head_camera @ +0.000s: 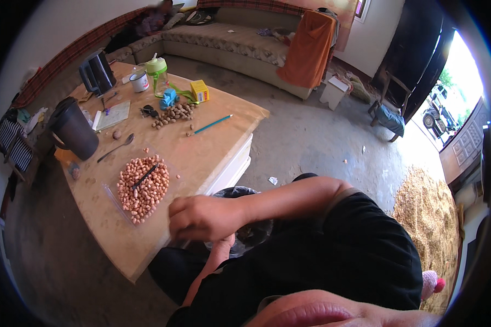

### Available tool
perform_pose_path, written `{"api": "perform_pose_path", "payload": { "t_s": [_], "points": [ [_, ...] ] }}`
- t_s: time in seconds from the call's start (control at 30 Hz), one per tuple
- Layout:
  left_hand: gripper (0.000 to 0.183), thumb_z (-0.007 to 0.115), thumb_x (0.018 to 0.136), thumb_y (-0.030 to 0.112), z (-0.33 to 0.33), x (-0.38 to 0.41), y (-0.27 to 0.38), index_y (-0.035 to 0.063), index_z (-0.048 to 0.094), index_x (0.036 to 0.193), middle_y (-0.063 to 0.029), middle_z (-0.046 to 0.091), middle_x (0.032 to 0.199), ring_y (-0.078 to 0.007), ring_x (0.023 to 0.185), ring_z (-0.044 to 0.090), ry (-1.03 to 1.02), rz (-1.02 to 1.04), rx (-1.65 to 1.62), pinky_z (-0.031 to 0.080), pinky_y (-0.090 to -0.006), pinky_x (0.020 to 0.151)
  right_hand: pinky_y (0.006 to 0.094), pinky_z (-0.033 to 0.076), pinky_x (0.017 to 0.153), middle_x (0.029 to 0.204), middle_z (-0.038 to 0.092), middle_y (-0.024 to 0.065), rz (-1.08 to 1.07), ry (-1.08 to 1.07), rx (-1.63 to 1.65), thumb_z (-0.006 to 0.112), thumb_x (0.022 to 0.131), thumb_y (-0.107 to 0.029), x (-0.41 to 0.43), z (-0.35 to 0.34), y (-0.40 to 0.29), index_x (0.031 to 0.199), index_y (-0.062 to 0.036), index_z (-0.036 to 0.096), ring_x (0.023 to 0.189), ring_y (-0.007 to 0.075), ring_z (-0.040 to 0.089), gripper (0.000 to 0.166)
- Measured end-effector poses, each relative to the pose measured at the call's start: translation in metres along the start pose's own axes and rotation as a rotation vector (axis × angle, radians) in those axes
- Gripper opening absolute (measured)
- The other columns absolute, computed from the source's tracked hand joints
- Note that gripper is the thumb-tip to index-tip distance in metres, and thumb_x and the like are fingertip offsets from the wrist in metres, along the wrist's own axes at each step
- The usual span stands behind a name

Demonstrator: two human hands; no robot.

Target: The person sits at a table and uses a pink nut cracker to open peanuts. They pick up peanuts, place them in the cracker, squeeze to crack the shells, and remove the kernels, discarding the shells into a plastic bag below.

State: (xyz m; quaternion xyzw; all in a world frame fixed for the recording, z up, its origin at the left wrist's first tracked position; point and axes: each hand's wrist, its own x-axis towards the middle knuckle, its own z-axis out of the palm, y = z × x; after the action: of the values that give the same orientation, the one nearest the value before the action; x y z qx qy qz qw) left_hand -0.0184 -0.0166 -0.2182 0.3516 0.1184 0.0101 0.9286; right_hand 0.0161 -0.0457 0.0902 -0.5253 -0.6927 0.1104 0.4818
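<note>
My right hand (206,216) is over the near edge of the table, its fingers curled and slightly blurred. Whether anything is in it cannot be told. Below it, my left hand (230,240) is mostly hidden, with only a small part near the wrist showing. Both are above or beside a bin (253,237) lined with a plastic bag, which holds dark scraps. Left of my right hand, shelled peanuts (143,196) are heaped on a clear plastic sheet (110,192). A thin black pen-like stick (145,176) lies across the heap.
The wooden table (212,151) also bears unshelled nuts (174,115), a teal pencil (212,125), a spoon (116,148), a dark pitcher (75,128), an electric kettle (98,73), an enamel mug (139,81), a green-lidded bottle (157,73), a blue toy (169,99) and a yellow box (199,91).
</note>
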Motion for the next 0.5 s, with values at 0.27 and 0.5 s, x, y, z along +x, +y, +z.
{"api": "perform_pose_path", "payload": {
  "t_s": [0.27, 0.5],
  "points": [
    [0.057, 0.061, 0.085, 0.04, 0.06, -0.023, 0.053, 0.0121, 0.035, 0.128, -0.0073, 0.048, 0.122, -0.02, 0.106, 0.053, -0.08, 0.055, -0.01, 0.048, -0.0367, 0.086, 0.0382, 0.046, 0.078, 0.089, 0.056, 0.0126, 0.392, 0.167, -0.443, 0.063, 0.075, -0.011, -0.097, -0.02, 0.036, 0.093, -0.0048, 0.062, 0.089, 0.031, 0.054, 0.019],
    [0.051, 0.059, 0.085, 0.039, 0.055, -0.019, 0.051, 0.0123, 0.039, 0.123, -0.0083, 0.051, 0.115, -0.0201, 0.102, 0.055, -0.066, 0.041, 0.013, 0.047, -0.0356, 0.084, 0.0399, 0.046, 0.082, 0.097, 0.058, 0.0152, 0.698, 0.142, -0.542, 0.06, 0.082, -0.026, -0.156, -0.004, 0.056, 0.104, -0.0058, 0.059, 0.096, 0.0333, 0.055, 0.03]
  ]
}}
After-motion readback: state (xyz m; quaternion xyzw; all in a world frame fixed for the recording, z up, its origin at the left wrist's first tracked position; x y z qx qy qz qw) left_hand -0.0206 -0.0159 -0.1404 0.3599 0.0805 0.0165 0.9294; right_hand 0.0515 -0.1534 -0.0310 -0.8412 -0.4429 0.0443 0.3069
